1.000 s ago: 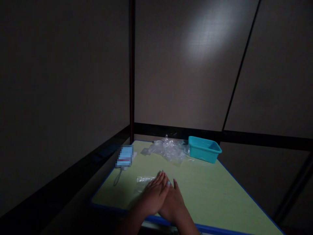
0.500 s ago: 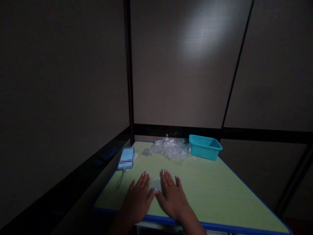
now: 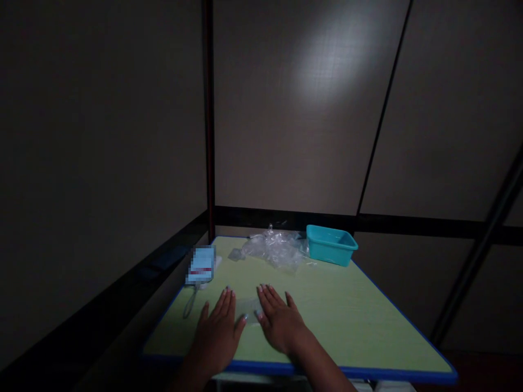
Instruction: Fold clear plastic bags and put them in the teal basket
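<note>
A small clear plastic bag (image 3: 248, 308) lies flat on the pale green table (image 3: 351, 321), close to its front edge. My left hand (image 3: 218, 329) rests palm down on the bag's left side, fingers stretched forward. On the right side my right hand (image 3: 280, 321) lies the same way, its fingers flat. Both palms hide the bag's sides, and only its middle shows between the thumbs. Neither hand grips anything.
A heap of crumpled clear plastic bags (image 3: 278, 249) sits at the table's back. Beside it stands a turquoise basket (image 3: 330, 247). A blurred-out light blue card (image 3: 201, 264) with a looped strap (image 3: 190, 302) lies at the left edge. Walls rise behind and at left.
My thumbs have moved apart, and my hands are slightly wider apart over the bag. The whole view has shifted, so the table things appear farther left.
</note>
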### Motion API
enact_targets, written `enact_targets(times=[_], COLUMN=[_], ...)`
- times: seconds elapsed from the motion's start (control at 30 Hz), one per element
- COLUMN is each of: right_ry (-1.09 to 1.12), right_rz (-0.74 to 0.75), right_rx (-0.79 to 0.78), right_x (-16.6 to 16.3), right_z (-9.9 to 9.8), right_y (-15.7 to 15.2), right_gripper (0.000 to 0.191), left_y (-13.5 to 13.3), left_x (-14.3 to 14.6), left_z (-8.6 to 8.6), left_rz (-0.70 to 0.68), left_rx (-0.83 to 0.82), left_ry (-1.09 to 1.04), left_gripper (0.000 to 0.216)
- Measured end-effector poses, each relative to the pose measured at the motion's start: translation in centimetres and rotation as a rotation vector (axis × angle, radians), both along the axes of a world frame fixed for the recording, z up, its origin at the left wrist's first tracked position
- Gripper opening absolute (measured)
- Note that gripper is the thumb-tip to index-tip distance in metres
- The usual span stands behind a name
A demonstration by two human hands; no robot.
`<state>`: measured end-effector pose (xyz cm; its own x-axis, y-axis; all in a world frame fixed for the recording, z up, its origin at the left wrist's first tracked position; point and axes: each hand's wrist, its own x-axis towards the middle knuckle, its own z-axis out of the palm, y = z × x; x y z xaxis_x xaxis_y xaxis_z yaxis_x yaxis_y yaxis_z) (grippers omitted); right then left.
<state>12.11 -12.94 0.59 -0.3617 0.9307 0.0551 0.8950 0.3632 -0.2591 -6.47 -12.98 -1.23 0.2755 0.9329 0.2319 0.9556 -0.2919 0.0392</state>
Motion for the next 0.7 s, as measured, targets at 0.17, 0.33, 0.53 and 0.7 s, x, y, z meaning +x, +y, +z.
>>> enact_targets(times=[0.17,0.33,0.53,0.7], right_ry=[-0.017,-0.022,0.086,0.061], right_rz=[-0.007,0.006,0.079,0.213], right_rx=[-0.015,-0.029,0.041,0.121], right_x=[0.0,-0.1,1.5,5.4], right_z=[0.1,0.1,0.9,3.0], right_y=[-0.1,0.1,-1.1,-3.6], right_gripper=[0.056,0.057,0.066,0.049], left_y=[-0.7,-0.9,-0.3,-0.3], left_x=[1.8,3.1,1.0,0.4], left_z=[1.4,1.7,0.7,0.7], left_rz=[-0.131,-0.28,-0.205,-0.203], left_rx=[0.08,-0.048,-0.063,-0.029], left_ry=[-0.067,-0.12,-0.08,-0.064], left_gripper=[0.06,0.06,0.062,0.062])
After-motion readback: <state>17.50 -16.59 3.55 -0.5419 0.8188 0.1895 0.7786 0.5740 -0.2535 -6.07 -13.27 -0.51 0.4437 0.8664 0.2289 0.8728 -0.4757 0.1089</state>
